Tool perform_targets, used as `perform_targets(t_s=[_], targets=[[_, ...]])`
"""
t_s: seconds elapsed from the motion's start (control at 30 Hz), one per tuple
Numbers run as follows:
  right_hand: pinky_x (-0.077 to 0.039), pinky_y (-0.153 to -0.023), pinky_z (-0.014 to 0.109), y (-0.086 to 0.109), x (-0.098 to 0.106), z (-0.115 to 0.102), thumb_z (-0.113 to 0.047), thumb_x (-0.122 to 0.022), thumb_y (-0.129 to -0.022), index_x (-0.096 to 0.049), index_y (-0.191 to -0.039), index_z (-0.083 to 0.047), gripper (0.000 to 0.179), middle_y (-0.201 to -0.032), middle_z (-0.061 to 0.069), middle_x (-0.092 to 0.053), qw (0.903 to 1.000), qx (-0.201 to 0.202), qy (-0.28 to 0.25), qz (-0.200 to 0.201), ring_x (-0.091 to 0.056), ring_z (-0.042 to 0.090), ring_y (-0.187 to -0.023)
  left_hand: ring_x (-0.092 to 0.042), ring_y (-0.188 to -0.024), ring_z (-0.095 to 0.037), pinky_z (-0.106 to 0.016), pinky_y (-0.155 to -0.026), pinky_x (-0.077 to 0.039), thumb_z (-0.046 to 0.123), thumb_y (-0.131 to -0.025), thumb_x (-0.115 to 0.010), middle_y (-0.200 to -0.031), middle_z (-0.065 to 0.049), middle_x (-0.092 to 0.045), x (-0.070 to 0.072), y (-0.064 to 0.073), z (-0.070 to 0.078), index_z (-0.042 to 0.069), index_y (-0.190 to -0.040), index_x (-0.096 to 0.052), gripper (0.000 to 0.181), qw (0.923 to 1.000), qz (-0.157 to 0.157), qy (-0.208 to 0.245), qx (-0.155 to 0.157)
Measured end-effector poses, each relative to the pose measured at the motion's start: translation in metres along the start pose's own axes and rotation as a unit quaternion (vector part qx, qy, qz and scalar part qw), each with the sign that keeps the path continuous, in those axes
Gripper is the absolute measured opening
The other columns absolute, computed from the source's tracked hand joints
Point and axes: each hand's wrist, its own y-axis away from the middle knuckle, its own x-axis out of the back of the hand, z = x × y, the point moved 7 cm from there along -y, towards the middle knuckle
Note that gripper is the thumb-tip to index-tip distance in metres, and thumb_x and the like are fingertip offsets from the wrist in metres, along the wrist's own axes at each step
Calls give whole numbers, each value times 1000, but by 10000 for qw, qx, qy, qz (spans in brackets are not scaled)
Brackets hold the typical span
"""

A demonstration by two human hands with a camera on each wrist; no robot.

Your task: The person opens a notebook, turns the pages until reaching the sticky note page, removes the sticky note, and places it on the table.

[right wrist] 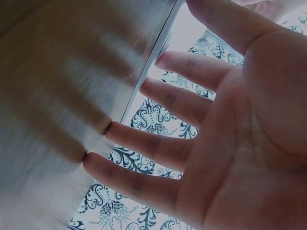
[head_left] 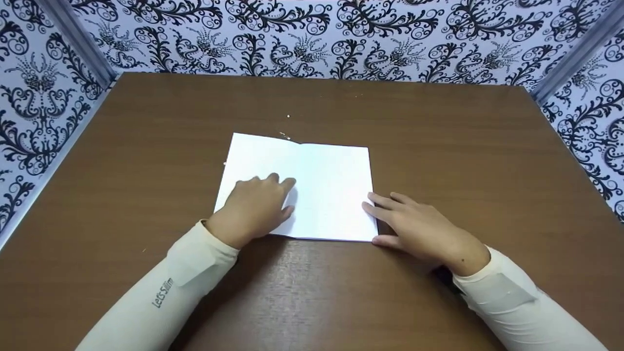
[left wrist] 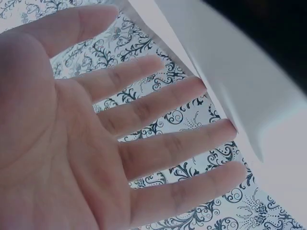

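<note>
An open notebook with blank white pages (head_left: pixel 331 190) lies flat on the brown table, its fold running down the middle. Over the left page is my left hand (head_left: pixel 256 204), fingers fairly straight; in the left wrist view, fingertips (left wrist: pixel 225 128) of this hand touch the white paper. My right hand (head_left: pixel 421 229) lies at the right edge of the notebook, with some fingertips on the page margin and the thumb by the lower right corner. In the right wrist view, the outer fingertips (right wrist: pixel 93 160) rest on the tabletop. Neither hand grips anything.
The wooden table (head_left: pixel 161 131) extends around the notebook on all sides. Small pale crumbs (head_left: pixel 285 135) lie behind the notebook's top edge. Patterned black-and-white wall panels (head_left: pixel 302 44) stand along the back and both sides.
</note>
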Motion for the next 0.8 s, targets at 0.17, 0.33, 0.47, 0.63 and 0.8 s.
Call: perform_targets(t_s=[0.17,0.33,0.47,0.63,0.8], targets=[[-48,-92,67,-1,-1,1,-44,-65,-94,-44,-151,-17,66,-160,7,-38,10000,-14,-13,-44,-41,47,-140,-70,-90,-39,-53,-72,-58,32,-96,-64,-113,-20,-67,-6,-1,4,6,-136,-56,48,9993,-270,243,-103],[-48,-93,66,-1,-2,1,-45,-65,-94,-44,-152,-17,67,-160,8,-38,10000,9,15,-55,-42,45,-140,-68,-98,-41,-54,-79,-58,36,-93,-68,-118,-19,-65,-11,-1,7,9,-140,-55,55,9982,-410,404,-154],[-48,-93,64,-2,-1,1,-44,-66,-93,-45,-151,-16,67,-160,8,-39,10000,75,47,19,-43,45,-139,-68,-97,-40,-54,-79,-57,38,-88,-73,-115,-18,-66,-13,-1,10,8,-137,-56,60,9974,-450,505,-250],[-49,-93,63,-2,-1,1,-45,-66,-93,-44,-151,-17,68,-160,7,-38,10000,19,21,-44,-42,45,-140,-67,-96,-37,-52,-81,-57,41,-85,-76,-117,-18,-66,-15,0,13,8,-135,-57,63,9962,-535,584,-365],[-49,-93,63,-2,-1,2,-46,-66,-93,-44,-152,-18,69,-161,6,-38,10000,-2,18,-65,-42,45,-140,-65,-91,-34,-51,-79,-56,40,-81,-79,-111,-18,-65,-17,-1,15,7,-134,-57,66,9953,-582,626,-460]])
